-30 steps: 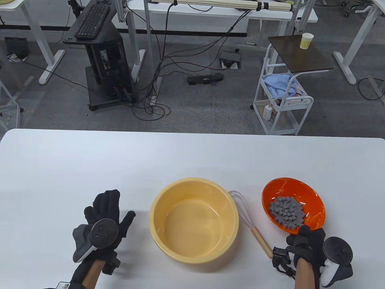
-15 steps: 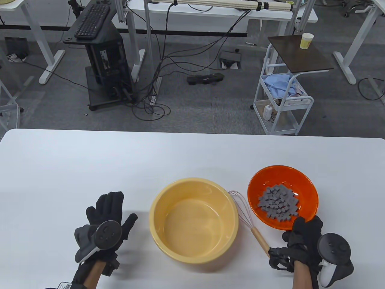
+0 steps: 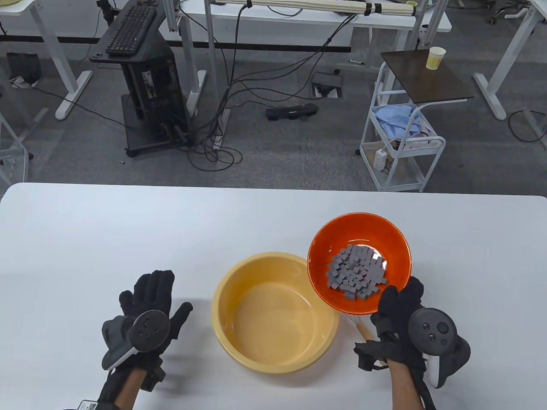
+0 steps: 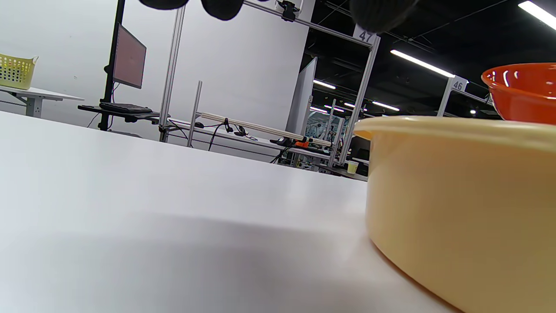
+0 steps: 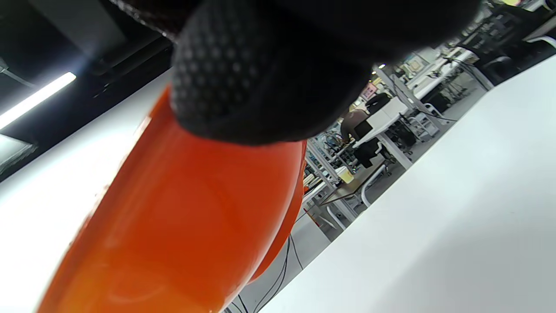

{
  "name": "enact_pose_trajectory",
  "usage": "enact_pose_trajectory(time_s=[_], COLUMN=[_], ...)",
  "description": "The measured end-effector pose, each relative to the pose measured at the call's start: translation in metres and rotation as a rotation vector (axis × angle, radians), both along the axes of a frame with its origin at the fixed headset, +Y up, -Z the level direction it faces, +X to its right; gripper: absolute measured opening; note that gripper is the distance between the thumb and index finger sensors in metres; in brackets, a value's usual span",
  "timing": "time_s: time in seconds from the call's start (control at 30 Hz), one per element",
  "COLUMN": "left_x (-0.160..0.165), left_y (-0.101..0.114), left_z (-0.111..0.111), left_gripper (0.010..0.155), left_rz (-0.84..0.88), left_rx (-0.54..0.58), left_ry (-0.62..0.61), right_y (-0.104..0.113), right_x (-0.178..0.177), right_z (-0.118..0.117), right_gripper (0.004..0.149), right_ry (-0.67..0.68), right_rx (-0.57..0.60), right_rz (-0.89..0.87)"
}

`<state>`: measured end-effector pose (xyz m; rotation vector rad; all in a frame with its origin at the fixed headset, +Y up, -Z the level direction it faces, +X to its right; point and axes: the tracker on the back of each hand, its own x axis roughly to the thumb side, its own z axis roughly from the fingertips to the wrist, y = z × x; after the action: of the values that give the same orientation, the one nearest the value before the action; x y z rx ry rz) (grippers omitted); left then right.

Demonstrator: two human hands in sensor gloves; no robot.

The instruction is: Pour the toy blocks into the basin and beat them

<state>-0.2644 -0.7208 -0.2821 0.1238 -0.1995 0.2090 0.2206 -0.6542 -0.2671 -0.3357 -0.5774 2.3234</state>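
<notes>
My right hand [image 3: 395, 305] grips the near rim of an orange bowl [image 3: 329, 241] and holds it in the air over the right edge of the yellow basin [image 3: 239, 341]. Several grey toy blocks [image 3: 357, 273] lie heaped in the bowl's near half. The basin is empty. In the right wrist view the bowl's underside [image 5: 173, 226] fills the frame below my gloved fingers [image 5: 260, 78]. A whisk with a wooden handle [image 3: 363, 332] lies on the table, mostly hidden under the bowl and my right hand. My left hand [image 3: 156, 294] rests flat on the table to the left of the basin, holding nothing.
The white table [image 3: 128, 230] stretches far behind and to the left of the basin. In the left wrist view the basin wall [image 4: 456, 208] stands close at the right with the orange bowl [image 4: 521, 89] above its rim. Beyond the table are desks, cables and a small cart [image 3: 406, 136].
My right hand has lifted the orange bowl off the table and carried it left, up over the basin's right edge. The whisk is now mostly covered. The left hand has barely moved.
</notes>
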Motion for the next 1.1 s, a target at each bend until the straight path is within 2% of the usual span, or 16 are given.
enact_pose_trajectory(time_s=[0.37,0.73,1.1], left_x=[0.002,0.003,0.005], left_y=[0.002,0.003,0.002], left_z=[-0.001,0.001,0.001], left_gripper=[0.078,0.076,0.075], left_rz=[-0.078,-0.098,-0.128], left_rx=[0.07,0.116,0.127], left_ry=[-0.051,-0.065,-0.069], right_y=[0.012,0.013,0.017], right_x=[-0.037,-0.055,-0.071], right_z=[-0.006,-0.004,0.0], right_gripper=[0.051,0.05,0.049], right_ry=[0.053,0.077,0.085], right_rx=[0.017,0.054,0.142], right_rz=[0.244,0.432,0.609])
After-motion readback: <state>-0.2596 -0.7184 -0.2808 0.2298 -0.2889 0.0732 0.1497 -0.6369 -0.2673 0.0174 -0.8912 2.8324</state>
